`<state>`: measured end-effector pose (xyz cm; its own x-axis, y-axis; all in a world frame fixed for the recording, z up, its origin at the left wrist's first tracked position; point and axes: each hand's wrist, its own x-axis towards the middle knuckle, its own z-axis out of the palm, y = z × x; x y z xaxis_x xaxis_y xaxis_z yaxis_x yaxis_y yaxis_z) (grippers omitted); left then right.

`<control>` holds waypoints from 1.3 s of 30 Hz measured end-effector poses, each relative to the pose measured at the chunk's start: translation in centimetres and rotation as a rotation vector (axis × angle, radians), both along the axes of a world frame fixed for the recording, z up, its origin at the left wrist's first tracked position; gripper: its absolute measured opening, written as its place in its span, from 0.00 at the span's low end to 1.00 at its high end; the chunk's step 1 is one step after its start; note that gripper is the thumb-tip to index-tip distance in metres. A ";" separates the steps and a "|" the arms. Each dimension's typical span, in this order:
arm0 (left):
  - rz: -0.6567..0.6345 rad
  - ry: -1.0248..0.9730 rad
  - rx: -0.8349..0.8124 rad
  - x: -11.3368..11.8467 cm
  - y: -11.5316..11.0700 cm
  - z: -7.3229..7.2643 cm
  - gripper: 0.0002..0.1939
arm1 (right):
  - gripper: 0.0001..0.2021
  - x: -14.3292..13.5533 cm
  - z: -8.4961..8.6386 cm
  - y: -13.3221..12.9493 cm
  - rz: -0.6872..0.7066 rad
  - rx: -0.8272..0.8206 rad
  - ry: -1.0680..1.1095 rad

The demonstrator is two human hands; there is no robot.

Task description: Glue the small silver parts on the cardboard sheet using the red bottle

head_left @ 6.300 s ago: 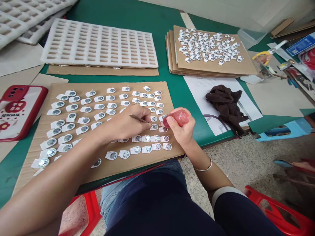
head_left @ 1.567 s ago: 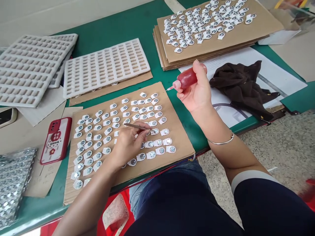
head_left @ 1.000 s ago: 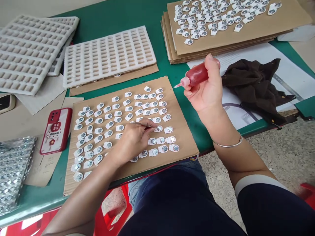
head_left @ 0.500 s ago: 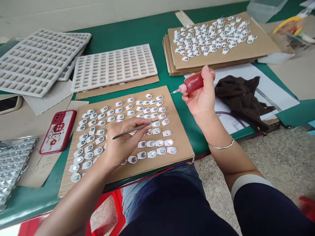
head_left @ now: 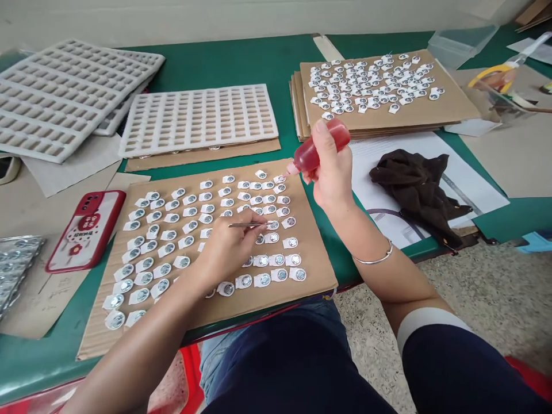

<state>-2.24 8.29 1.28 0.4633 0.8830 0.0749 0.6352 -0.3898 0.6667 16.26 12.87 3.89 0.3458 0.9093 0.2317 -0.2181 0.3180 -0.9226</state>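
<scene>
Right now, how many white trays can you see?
3: the middle tray on cardboard, the top left tray, and the lower left tray, partly covered by it. More may be hidden underneath.

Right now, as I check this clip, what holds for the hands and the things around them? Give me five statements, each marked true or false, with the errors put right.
1. The right hand holds a red squeeze bottle. True.
2. The left hand holds scissors. False: it holds metal tweezers.
3. The silver bracelet is on the left wrist. False: it is on the right wrist.
4. The red-edged phone case lies left of the near cardboard sheet. True.
5. The dark brown cloth lies on a white foam tray. False: it lies on printed paper.
</scene>
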 end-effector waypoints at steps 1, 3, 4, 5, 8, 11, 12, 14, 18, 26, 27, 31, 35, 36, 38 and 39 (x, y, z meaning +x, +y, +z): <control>-0.009 -0.005 -0.002 0.0 0.0 0.0 0.08 | 0.22 0.0 -0.4 0.0 0.013 0.002 -0.005; -0.020 -0.019 0.004 0.1 0.0 -0.1 0.07 | 0.22 0.1 -0.9 0.0 0.031 0.002 -0.013; -0.023 -0.022 0.014 0.1 0.0 -0.1 0.07 | 0.22 0.1 -1.0 0.0 0.040 -0.004 -0.018; -0.024 -0.023 0.027 0.1 0.0 -0.2 0.07 | 0.22 0.1 -1.1 0.1 0.046 -0.011 -0.025; -0.031 -0.021 0.065 0.1 0.0 -0.5 0.07 | 0.22 0.1 -1.1 0.1 0.039 -0.031 -0.044; -0.038 -0.021 0.084 0.1 0.0 -0.7 0.06 | 0.22 0.0 -1.1 0.0 0.025 -0.042 -0.076; -0.038 -0.020 0.086 0.1 0.0 -0.8 0.06 | 0.22 0.0 -1.0 -0.1 0.021 -0.044 -0.087; -0.039 -0.015 0.092 0.1 -0.1 -0.8 0.06 | 0.21 -0.1 -1.0 -0.2 0.019 -0.036 -0.089; -0.056 -0.013 0.136 0.0 -0.1 -1.0 0.06 | 0.20 -0.2 -1.0 -0.4 0.040 -0.013 -0.078; -0.164 0.000 0.238 0.1 -0.2 -1.4 0.06 | 0.18 -0.6 -1.6 -0.2 0.060 -0.098 -0.117; -0.174 0.024 0.237 0.1 -0.3 -1.4 0.06 | 0.17 -0.7 -1.7 -0.3 0.076 -0.123 -0.129; -0.275 0.175 0.257 -0.1 -1.4 -1.3 0.08 | 0.15 -1.3 -2.1 -0.7 0.182 -0.179 -0.191; -0.404 0.396 0.343 0.4 -2.6 -0.8 0.08 | 0.14 -1.9 -2.5 -1.2 0.245 -0.177 -0.316; -0.427 0.444 0.383 0.6 -2.9 -0.8 0.09 | 0.14 -2.0 -2.7 -1.3 0.239 -0.166 -0.359; -0.459 0.507 0.463 0.9 -3.2 -0.7 0.11 | 0.14 -2.2 -2.9 -1.5 0.243 -0.151 -0.441; -0.466 0.526 0.494 1.1 -3.3 -0.7 0.11 | 0.14 -2.2 -3.1 -1.5 0.257 -0.151 -0.476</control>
<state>-1.16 4.99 0.57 0.8531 0.5164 0.0744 0.5168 -0.8560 0.0150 14.03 11.34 0.81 -0.0026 0.9856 0.1689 0.1799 0.1666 -0.9695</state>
